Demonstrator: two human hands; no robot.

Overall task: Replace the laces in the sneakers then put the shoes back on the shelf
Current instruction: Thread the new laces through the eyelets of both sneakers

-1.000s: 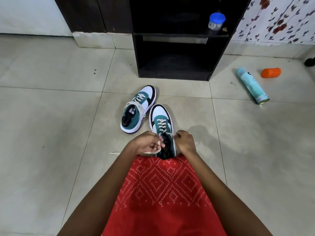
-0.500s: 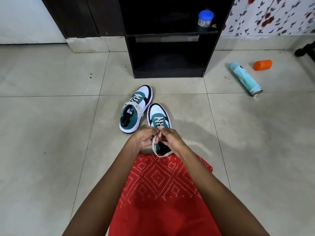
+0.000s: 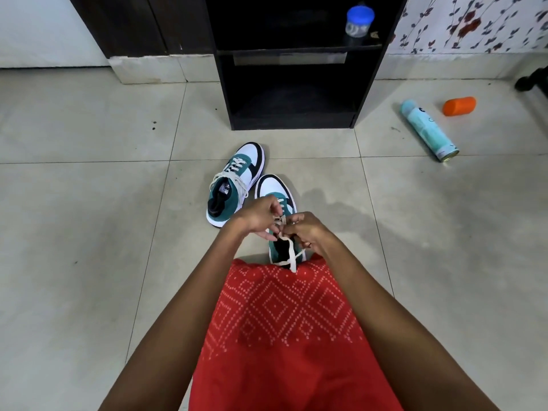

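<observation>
Two teal, white and black sneakers stand on the tiled floor. The far sneaker is laced, with its cream lace ends loose over the collar. The near sneaker lies right in front of my red skirt. My left hand and my right hand meet over its tongue, and each pinches part of the cream lace. A loop and one end of that lace hang down over the heel. The black shelf unit stands behind the shoes.
A jar with a blue lid sits on the shelf's upper board. A light-blue spray can and an orange cap lie on the floor to the right. A dark cabinet stands at the back left.
My hands came together from the sides of the near sneaker's collar to over its tongue. The lace now loops down across the heel.
</observation>
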